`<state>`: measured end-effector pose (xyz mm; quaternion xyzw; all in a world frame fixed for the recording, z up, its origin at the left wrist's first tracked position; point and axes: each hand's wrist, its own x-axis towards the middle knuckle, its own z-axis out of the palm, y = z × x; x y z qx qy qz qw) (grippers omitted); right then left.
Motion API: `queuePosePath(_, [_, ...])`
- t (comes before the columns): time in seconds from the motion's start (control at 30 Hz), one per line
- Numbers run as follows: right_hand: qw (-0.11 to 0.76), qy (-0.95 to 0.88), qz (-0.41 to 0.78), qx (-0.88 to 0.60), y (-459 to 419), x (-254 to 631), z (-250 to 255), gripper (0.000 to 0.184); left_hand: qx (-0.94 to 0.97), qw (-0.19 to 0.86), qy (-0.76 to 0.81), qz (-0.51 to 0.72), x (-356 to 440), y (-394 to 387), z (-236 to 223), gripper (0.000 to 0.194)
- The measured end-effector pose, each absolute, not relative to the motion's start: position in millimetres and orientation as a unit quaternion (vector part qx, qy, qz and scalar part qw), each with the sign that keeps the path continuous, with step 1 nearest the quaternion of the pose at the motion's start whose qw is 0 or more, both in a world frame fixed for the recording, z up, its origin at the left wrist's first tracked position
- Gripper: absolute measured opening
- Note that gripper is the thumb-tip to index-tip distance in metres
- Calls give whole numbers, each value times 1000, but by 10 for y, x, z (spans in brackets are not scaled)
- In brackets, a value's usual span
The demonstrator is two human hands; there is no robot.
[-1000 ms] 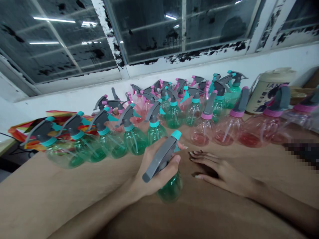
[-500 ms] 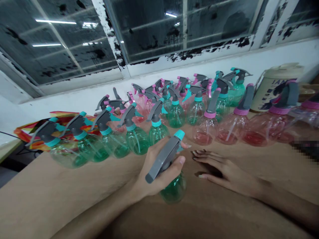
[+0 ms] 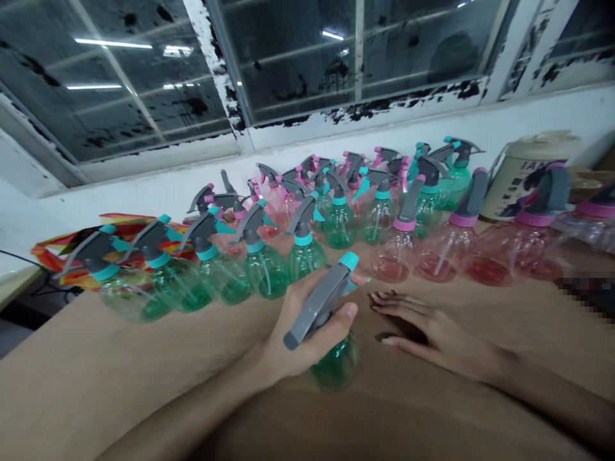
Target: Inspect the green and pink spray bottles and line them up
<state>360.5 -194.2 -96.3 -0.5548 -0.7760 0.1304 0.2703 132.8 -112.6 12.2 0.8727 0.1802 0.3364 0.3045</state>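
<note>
My left hand [image 3: 300,339] is wrapped round the neck of a green spray bottle [image 3: 336,368] with a grey trigger head and a turquoise nozzle. The bottle stands on the brown table [image 3: 158,371], its nozzle pointing away to the upper right. My thumb lies along the near side of the head, and the other fingers are partly hidden behind it. Just right of the bottle, my right hand [image 3: 427,326] rests on the table with its fingers stretched out and nothing in it. Beyond my left hand stands another green spray bottle [image 3: 306,256].
Several green bottles [image 3: 221,282] line the left, with pink bottles [image 3: 442,256] to the right and more behind. A beige jug [image 3: 521,173] stands at the back right. A colourful bag [image 3: 139,224] lies at the left, below a window [image 3: 298,57]. A blurred dark object [image 3: 590,291] sits far right.
The view has shifted slightly. Both hands keep their places, the left still round the green spray bottle and the right still resting on the table.
</note>
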Motion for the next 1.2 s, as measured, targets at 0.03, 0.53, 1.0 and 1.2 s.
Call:
queuePosePath(0.03, [269, -776, 128, -555, -1943, 3602, -960, 49, 873, 304, 181, 335, 1328, -1126, 123, 25])
queuePosePath(0.53, [260, -779, 136, -554, -1939, 3602, -948, 50, 871, 315, 200, 319, 1322, -1137, 153, 30])
queuePosePath(1.0, [260, -782, 130, -551, -1935, 3607, -963, 50, 865, 334, 205, 312, 1334, -1148, 186, 27])
queuePosePath(1.2, [257, -777, 132, -560, -1942, 3602, -955, 48, 866, 334, 210, 307, 1336, -1153, 207, 28])
